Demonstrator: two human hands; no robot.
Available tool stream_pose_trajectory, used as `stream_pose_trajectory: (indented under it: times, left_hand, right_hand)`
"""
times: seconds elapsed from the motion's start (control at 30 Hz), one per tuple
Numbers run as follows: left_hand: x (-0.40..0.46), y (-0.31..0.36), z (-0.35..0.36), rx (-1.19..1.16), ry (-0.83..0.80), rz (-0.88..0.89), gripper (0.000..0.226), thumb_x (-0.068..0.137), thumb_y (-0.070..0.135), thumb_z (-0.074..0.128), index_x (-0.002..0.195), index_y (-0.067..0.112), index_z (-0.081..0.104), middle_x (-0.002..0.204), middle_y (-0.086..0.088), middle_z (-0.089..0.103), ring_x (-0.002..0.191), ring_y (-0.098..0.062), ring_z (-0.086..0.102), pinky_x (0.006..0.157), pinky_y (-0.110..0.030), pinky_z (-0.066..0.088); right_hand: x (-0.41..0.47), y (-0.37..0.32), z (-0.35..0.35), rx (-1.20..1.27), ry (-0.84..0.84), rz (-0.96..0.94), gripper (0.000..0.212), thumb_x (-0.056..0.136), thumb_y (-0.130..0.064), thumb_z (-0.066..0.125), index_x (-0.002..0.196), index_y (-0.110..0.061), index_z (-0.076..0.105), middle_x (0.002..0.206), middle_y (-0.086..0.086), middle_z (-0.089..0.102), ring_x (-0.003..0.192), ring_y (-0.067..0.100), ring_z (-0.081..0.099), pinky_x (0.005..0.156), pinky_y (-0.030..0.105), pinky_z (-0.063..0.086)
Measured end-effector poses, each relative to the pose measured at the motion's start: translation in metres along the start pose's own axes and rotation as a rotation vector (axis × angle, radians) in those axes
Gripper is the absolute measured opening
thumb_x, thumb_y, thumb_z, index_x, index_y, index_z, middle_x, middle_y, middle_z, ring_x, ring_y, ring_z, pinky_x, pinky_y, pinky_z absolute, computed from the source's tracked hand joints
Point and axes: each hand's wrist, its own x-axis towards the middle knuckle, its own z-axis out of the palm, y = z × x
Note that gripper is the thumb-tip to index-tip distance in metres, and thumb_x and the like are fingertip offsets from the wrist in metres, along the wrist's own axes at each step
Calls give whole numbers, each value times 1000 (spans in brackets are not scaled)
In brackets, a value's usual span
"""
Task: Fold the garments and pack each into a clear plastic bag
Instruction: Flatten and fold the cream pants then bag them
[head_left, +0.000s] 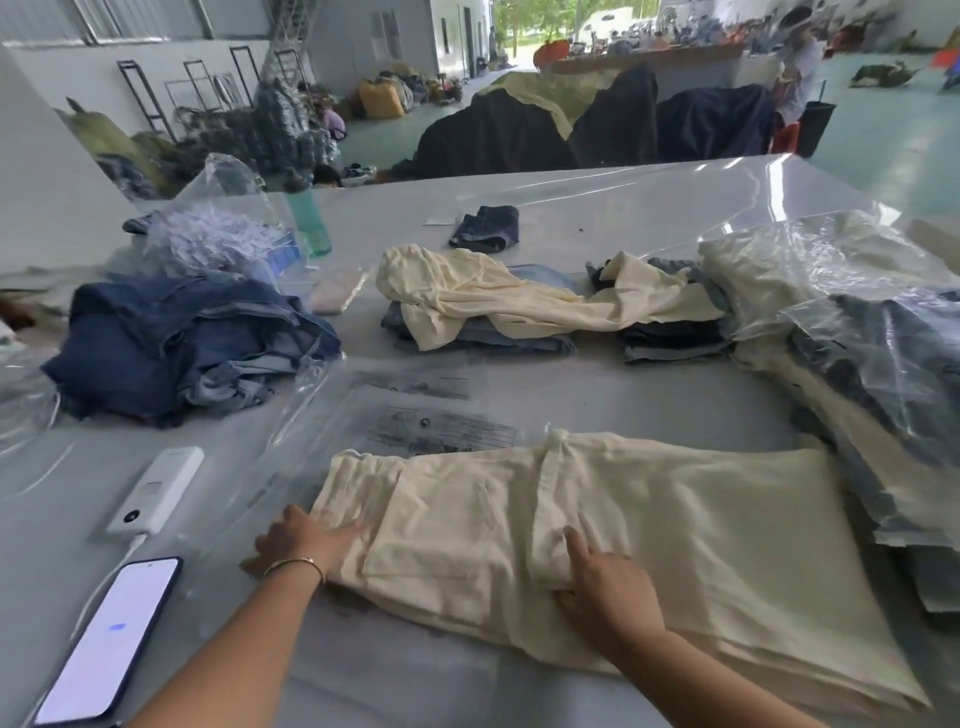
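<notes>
A cream pair of trousers (675, 525) lies folded flat on the grey table in front of me. My left hand (298, 540), with a thin bangle at the wrist, rests flat on the waistband end at the left. My right hand (605, 587) presses on the middle of the garment, its thumb tucked into a fold of the cloth. A clear plastic bag (415, 415) with black print lies flat just beyond and partly under the trousers.
A dark denim heap (176, 343) sits at left, a cream garment on folded jeans (483, 306) in the middle, bagged garments (857, 322) at right. A phone (109, 639), power bank (156, 488), green bottle (309, 218) and small denim piece (485, 227) also lie on the table.
</notes>
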Motion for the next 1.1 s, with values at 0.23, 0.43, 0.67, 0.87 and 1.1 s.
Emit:
stream_pose_trajectory:
  times: [0.23, 0.43, 0.67, 0.87, 1.1]
  left_hand:
    - [17, 5, -28, -433, -4, 318, 29, 79, 36, 76, 75, 9, 65, 71, -7, 66, 74, -27, 63, 58, -31, 44]
    - [45, -28, -54, -761, 153, 265, 45, 93, 35, 58, 61, 4, 51, 58, -13, 48, 63, -26, 41, 56, -34, 36]
    - [40, -66, -15, -93, 145, 227, 31, 97, 21, 49, 111, -3, 61, 113, -34, 59, 105, -48, 54, 87, -47, 45]
    - [-67, 20, 4, -409, 123, 726, 21, 93, 27, 51, 75, 21, 60, 75, 0, 65, 77, -28, 62, 65, -34, 46]
    - [-127, 118, 42, -616, -341, 454, 40, 75, 41, 77, 95, 16, 52, 81, 7, 58, 79, -20, 56, 70, -29, 42]
  right_hand:
    - [11, 5, -47, 267, 407, 97, 44, 76, -17, 53, 118, -16, 65, 100, 11, 66, 87, 38, 62, 68, 36, 48]
    - [-8, -11, -48, 168, 567, -131, 66, 60, -25, 57, 126, -23, 65, 137, 22, 52, 124, 42, 49, 96, 53, 44]
    - [-27, -54, 12, -183, 44, -202, 67, 56, -69, 69, 118, -46, 65, 121, 5, 68, 109, 33, 65, 100, 59, 31]
    - [-25, -55, 5, -70, -13, -68, 89, 30, -65, 74, 113, -34, 72, 117, 6, 69, 107, 27, 67, 75, 47, 58]
    - [-54, 10, 1, -124, 173, 34, 78, 33, -38, 85, 108, -21, 75, 113, 14, 70, 100, 30, 69, 83, 48, 55]
